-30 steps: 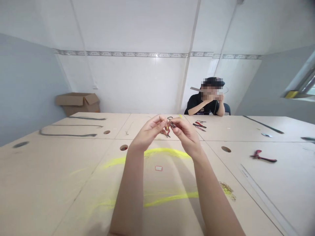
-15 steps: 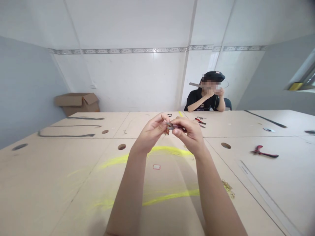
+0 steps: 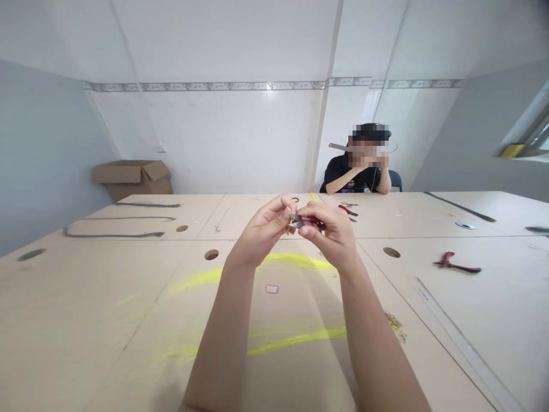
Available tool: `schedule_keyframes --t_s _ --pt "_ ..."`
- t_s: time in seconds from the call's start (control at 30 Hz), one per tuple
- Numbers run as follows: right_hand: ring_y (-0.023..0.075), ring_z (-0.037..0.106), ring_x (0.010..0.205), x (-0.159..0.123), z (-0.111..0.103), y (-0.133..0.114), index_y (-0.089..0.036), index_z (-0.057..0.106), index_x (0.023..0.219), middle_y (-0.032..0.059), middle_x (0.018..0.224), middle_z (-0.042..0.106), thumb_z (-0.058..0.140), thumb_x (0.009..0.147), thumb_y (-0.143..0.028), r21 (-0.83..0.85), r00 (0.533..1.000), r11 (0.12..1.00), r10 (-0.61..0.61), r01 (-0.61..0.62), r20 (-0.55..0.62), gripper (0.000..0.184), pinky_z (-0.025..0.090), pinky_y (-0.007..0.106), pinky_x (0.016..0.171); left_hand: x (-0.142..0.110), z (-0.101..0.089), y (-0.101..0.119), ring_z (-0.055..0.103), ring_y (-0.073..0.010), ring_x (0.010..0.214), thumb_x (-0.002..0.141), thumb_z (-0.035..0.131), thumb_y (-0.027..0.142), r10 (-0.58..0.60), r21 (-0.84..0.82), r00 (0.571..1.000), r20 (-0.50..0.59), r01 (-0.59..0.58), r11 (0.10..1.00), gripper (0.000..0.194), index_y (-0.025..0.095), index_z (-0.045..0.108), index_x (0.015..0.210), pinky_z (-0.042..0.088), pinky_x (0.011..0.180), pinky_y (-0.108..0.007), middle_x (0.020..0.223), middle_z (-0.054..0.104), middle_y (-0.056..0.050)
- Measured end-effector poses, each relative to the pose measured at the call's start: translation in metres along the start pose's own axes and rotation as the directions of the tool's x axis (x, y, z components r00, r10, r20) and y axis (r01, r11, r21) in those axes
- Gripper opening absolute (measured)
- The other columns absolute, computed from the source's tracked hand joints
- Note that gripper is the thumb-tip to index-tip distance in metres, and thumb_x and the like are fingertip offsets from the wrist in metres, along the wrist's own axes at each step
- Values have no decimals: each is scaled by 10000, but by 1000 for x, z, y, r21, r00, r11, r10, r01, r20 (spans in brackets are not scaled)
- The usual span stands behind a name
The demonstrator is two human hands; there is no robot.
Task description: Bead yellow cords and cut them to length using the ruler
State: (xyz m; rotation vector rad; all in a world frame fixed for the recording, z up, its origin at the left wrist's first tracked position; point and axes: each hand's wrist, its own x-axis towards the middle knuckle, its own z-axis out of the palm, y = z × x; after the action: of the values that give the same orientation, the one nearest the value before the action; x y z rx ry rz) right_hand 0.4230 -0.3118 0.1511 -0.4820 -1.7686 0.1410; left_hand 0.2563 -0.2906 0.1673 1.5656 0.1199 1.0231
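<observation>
Held above the table, my left hand (image 3: 266,230) is closed, thumb and fingers pinching a small gold-coloured piece (image 3: 291,223); its exact kind is too small to make out. My right hand (image 3: 334,232) is wrapped round a pair of pliers (image 3: 297,221) with dark red handles. The pliers' metal jaws point left, parted, right at the gold piece by my left fingertips. Bundles of thin yellow strands (image 3: 295,341) lie on the table below my forearms. Beside my right forearm sits a heap of small gold-coloured metal pieces (image 3: 395,327).
Another pair of pliers (image 3: 457,264) and a long clear ruler (image 3: 454,329) lie to the right. Dark strand bundles (image 3: 115,232) rest at the left. Across the table (image 3: 107,286) a person (image 3: 358,171) sits near more tools (image 3: 348,210). A cardboard box (image 3: 132,177) stands behind.
The view has shifted very slightly. My hands stay nearly in place, with the pliers' jaws still at the small gold piece.
</observation>
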Motion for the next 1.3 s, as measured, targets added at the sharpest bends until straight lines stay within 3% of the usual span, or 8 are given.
schedule_keyframes --t_s 0.23,0.7,1.3 --pt "105 427 598 0 -1 1 -186 697 902 -12 699 558 676 955 -387 11 998 998 -66 66 -2 209 342 256 576 -1 -1 1 451 -129 770 957 634 355 -8 -6 1000 -1 8 1000 228 191 537 831 412 757 -248 801 467 3" --pt "97 388 593 0 0 0 -183 695 921 -27 677 478 695 944 -352 -30 996 997 -78 76 -45 171 305 253 560 -2 -1 2 489 -141 800 969 613 375 -32 8 999 -4 32 999 224 195 530 863 413 785 -274 822 472 -2" --pt "108 426 601 -2 -1 -1 -188 698 900 -21 667 510 672 961 -364 -47 997 996 -77 76 -25 188 314 271 581 -4 -3 2 470 -129 773 960 629 385 -42 18 999 4 42 999 242 193 525 856 394 781 -270 800 468 8"
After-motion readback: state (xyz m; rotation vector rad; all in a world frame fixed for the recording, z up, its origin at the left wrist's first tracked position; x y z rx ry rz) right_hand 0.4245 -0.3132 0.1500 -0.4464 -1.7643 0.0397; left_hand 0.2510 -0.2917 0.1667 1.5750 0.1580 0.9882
